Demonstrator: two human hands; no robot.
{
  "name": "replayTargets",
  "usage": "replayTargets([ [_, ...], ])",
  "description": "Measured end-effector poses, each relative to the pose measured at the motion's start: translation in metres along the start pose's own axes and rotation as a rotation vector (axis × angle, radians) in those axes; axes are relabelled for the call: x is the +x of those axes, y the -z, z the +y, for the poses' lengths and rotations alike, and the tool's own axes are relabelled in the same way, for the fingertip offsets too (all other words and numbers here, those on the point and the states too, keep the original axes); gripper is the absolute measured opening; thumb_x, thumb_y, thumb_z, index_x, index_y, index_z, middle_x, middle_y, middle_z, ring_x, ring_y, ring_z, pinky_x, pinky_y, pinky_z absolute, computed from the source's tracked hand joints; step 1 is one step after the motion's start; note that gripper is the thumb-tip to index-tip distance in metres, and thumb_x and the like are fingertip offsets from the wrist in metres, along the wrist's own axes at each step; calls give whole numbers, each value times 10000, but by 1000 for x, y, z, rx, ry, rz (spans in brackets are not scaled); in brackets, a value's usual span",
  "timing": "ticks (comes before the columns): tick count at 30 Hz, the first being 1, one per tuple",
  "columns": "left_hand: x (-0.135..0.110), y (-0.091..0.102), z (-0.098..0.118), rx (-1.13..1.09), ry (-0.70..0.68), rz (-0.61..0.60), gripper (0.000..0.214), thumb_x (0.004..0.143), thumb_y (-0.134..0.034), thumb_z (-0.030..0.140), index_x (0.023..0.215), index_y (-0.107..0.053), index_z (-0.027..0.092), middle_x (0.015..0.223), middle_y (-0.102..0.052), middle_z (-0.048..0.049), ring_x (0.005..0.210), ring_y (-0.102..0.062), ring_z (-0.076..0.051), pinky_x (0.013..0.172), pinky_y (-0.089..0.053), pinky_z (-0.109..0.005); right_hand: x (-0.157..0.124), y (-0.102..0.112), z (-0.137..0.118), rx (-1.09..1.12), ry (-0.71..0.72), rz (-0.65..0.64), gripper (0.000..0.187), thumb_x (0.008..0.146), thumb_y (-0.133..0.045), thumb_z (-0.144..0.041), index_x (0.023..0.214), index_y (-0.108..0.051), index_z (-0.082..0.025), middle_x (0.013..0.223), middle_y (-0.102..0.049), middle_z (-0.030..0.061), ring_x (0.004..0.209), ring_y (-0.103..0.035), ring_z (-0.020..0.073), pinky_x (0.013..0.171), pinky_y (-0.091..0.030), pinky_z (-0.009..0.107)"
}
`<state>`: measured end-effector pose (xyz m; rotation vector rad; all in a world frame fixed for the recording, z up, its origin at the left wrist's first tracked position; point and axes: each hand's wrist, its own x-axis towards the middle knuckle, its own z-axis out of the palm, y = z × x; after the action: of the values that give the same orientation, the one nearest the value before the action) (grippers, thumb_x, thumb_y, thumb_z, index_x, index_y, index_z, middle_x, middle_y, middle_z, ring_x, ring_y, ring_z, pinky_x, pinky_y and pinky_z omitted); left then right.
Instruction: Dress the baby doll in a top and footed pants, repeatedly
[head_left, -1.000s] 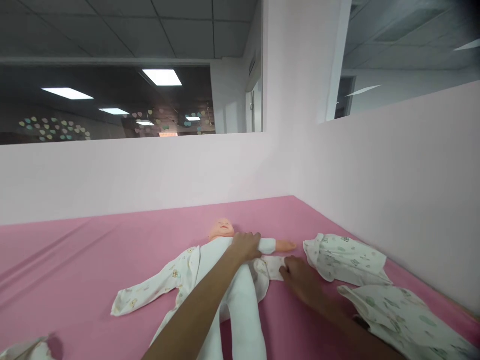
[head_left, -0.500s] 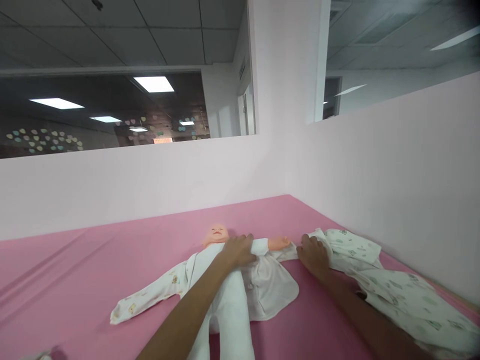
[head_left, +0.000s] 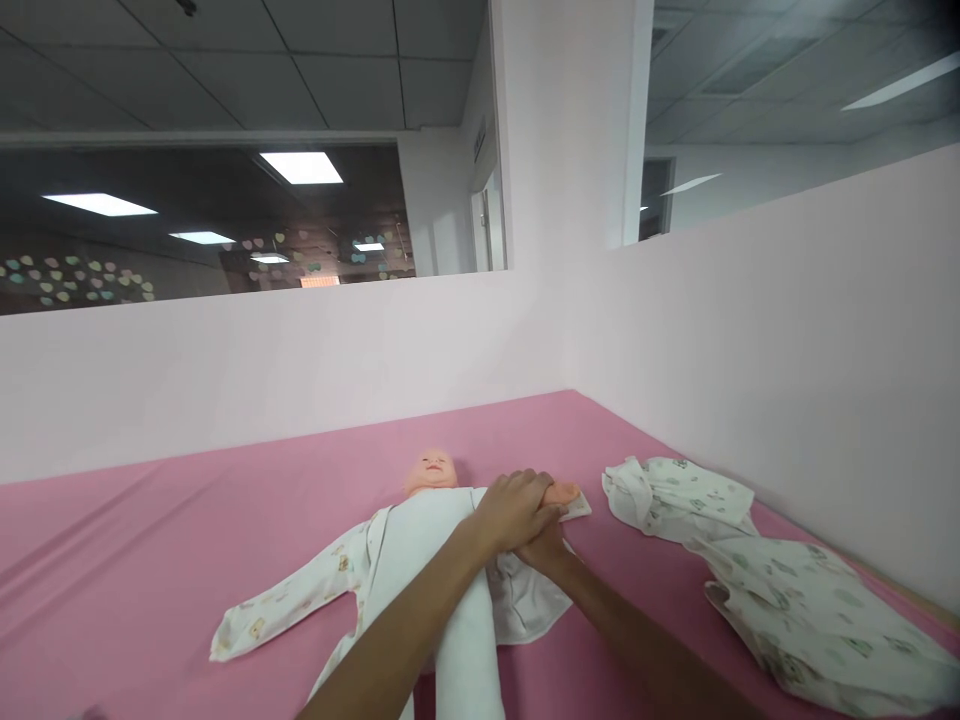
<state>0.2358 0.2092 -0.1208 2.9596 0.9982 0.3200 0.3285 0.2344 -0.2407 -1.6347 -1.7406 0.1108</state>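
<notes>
A baby doll (head_left: 435, 470) in white clothing lies on its back, its head toward the wall. Beneath it is an opened white baby garment (head_left: 525, 600), whose printed sleeve (head_left: 289, 605) covers the doll's arm on the left. My left hand (head_left: 517, 512) is closed around the doll's other arm, close to its bare hand (head_left: 561, 493). Just below, my right hand (head_left: 544, 548) meets my left hand over the garment; its fingers are mostly hidden. The end of the other sleeve (head_left: 579, 507) shows beyond the doll's hand.
Printed white baby clothes (head_left: 690, 495) lie crumpled on the right, with another printed cloth piece (head_left: 832, 620) nearer to me. A pink padded surface (head_left: 300, 500) carries everything. Low white walls (head_left: 300, 370) with windows above bound it at the back and right.
My right hand has moved left from the edge of the printed clothes to the doll's arm. My left hand has slid right along that arm toward the doll's hand.
</notes>
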Motion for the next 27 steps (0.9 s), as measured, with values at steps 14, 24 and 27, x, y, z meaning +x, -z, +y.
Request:
replayTargets([
  [14, 0, -3, -23, 3, 178, -139, 354, 892, -375, 468, 970, -572, 184, 1018, -672, -100, 868, -639, -249, 665, -441, -311, 11, 48, 22, 36, -332, -70, 229, 805, -500, -302, 887, -656, -157, 870, -707, 101, 776, -645, 206, 587, -372, 253],
  [24, 1, -11, -19, 56, 255, -281, 387, 843, -445, 497, 997, -652, 208, 1019, -706, -115, 934, -660, -296, 763, -477, -363, 16, 63, 26, 4, -387, -28, 144, 765, -493, -253, 776, -620, -187, 789, -686, 33, 730, -604, 157, 564, -318, 225],
  [27, 2, -15, -19, 72, 291, -270, 414, 864, -416, 501, 1039, -640, 200, 1044, -703, -128, 958, -659, -301, 785, -483, -377, 9, 67, 15, -82, -352, 2, 143, 796, -494, -285, 822, -605, -198, 802, -679, 49, 751, -602, 190, 580, -295, 251],
])
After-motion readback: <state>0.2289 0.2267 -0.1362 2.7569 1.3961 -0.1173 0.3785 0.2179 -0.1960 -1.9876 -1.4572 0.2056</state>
